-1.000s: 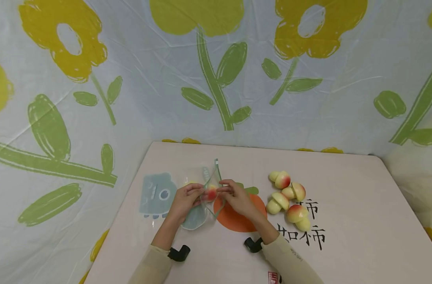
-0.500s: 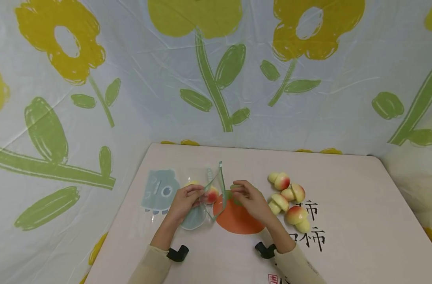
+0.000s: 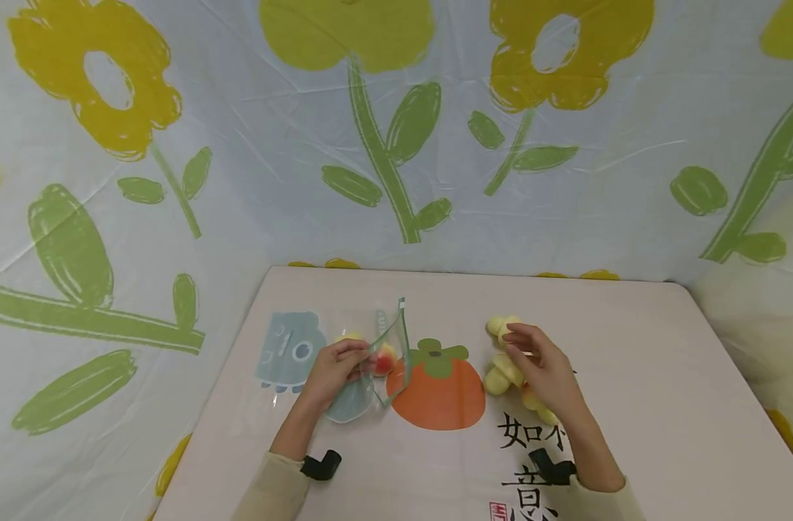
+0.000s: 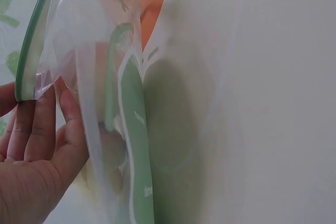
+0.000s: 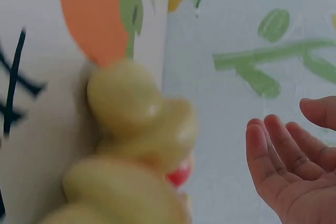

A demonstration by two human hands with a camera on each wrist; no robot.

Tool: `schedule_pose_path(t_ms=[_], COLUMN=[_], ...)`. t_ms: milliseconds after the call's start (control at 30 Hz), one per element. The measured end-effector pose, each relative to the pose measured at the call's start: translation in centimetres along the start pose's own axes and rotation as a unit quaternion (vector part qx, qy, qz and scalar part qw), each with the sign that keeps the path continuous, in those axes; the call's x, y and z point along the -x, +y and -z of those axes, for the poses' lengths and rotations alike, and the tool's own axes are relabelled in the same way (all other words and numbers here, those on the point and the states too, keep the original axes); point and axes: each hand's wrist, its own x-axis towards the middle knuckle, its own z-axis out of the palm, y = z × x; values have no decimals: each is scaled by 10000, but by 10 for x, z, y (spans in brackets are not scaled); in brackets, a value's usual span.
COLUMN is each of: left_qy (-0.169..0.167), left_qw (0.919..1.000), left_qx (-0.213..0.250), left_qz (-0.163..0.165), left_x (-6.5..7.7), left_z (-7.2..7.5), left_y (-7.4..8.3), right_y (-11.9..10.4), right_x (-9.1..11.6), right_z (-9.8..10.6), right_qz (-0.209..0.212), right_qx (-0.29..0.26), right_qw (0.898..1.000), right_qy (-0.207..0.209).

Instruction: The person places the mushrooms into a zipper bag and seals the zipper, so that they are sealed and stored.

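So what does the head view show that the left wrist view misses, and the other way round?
Only the head view shows the bare right hand, by the glossy yellow mushroom-shaped pieces, and the large yellow printed flowers on the backdrop.

Only the left wrist view shows small white lettering on a green printed patch.

Both show the bare left hand pinching the clear plastic bag with a green rim, and the orange fruit print on the pale tabletop.
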Motion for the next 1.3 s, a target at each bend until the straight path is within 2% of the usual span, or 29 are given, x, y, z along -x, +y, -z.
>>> schedule_pose_path(t_ms=[267, 433, 600, 733, 967, 1300], left_qy=[5, 45, 136, 126, 146, 106], left_qw=[10000, 10000, 9999, 9999, 9999, 9999], left_qx=[52, 57, 5, 48, 56, 44], left_qz=[-4, -59, 18, 42, 40, -21], left_x=[1, 2, 2, 1, 1, 2], left_z=[0, -1, -2, -2, -1, -1], left_y=[2, 4, 5, 3, 2, 3], right_y=[13, 32, 46, 54, 61, 70], right_x=[7, 4, 1, -1, -8, -10], right_z=[34, 42, 44, 48, 51, 51], right_qz=[-167, -327, -680, -977, -1587, -1721], right_qx=[689, 959, 885, 672, 285, -47], right_qw=[9955, 9925, 9929, 9929, 9853, 9808], right_qy=[635, 683, 410, 15, -564, -918])
